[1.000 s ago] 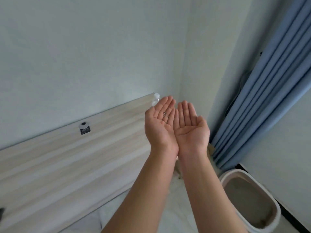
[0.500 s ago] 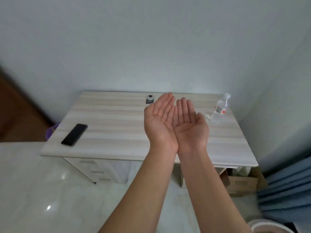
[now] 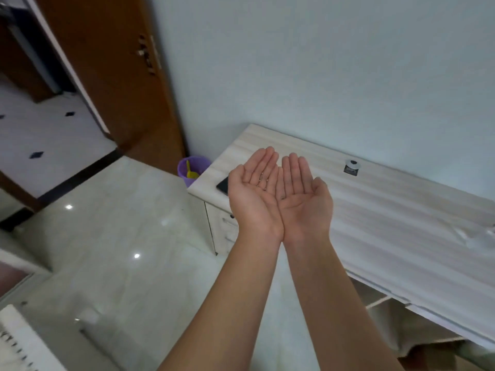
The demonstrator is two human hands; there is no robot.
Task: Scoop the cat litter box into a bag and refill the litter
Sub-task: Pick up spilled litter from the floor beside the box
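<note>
Both arms reach out in front of me, palms up. My left hand and my right hand touch edge to edge, fingers straight and slightly cupped, holding nothing. A small dark mark shows on the left hand's fingers. On the floor beside the desk's far corner stands a purple bucket with a yellow tool, perhaps a scoop, inside. No litter box or bag is in view.
A pale wooden desk runs along the wall on the right. It carries a black phone partly behind my left hand, a small black-and-silver object and a blurred clear bottle. A brown door stands left; glossy tiles lie below.
My view has swung to the left: the blue curtain and white litter box have left the frame, while the door and purple bucket have come in. My hands stay together, palms up.
</note>
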